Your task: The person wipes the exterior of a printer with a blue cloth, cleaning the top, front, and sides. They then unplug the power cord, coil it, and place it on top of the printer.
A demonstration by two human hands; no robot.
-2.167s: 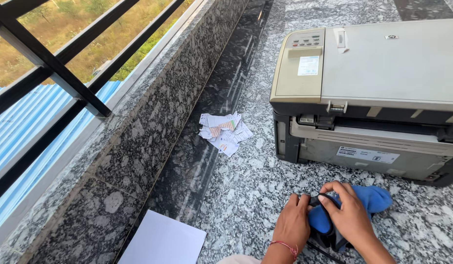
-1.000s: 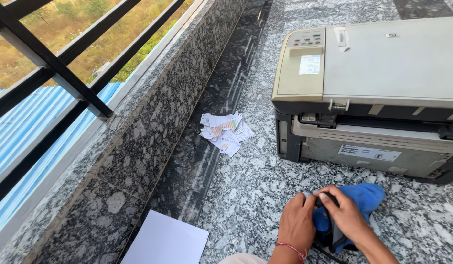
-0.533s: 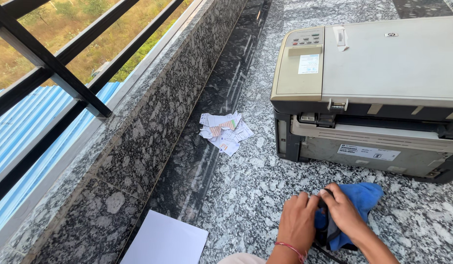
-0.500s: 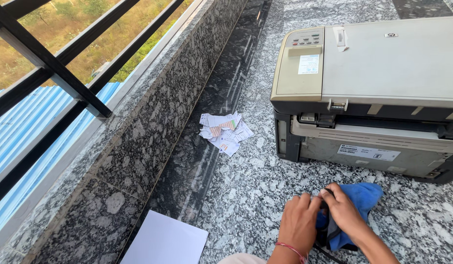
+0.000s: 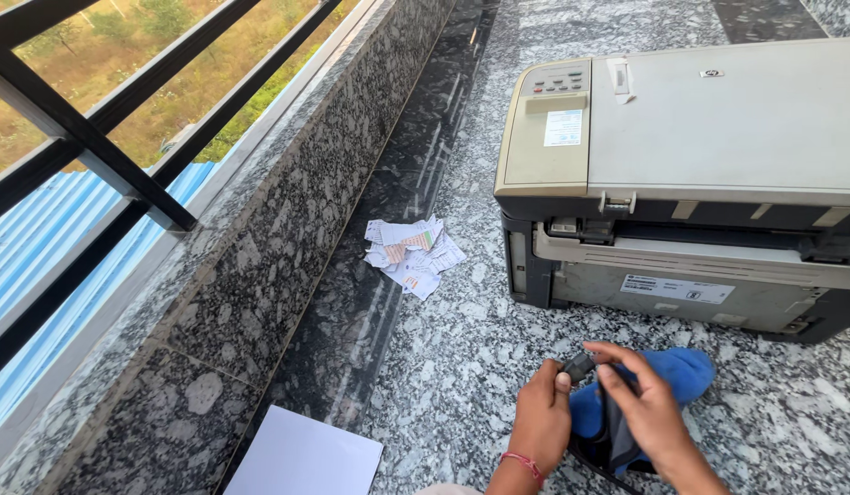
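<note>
- The grip of the left hand (image 5: 541, 412) is closed on a small dark plug (image 5: 579, 367), pinched at the fingertips; a red thread band circles that wrist.
- The right hand (image 5: 647, 408) meets it from the other side, fingers curled over the same plug and the black cable (image 5: 597, 463) that runs down from it, so both hands close on one piece.
- As a judgement, the step in hand is working the plug end of the cable; the next move calls for a steady pinch and a clear line towards the printer.
- The plug sits right inside the grip, above a blue cloth (image 5: 680, 376) that lies on the granite floor (image 5: 443, 385) under the right hand.
- The grey printer (image 5: 700, 174) stands just beyond the cloth, its rear side facing the hands.
- Left of the printer lie crumpled paper scraps (image 5: 411, 257).
- Well to the printer's near left, a white sheet (image 5: 306, 458) rests by the dark granite ledge (image 5: 260, 247).
</note>
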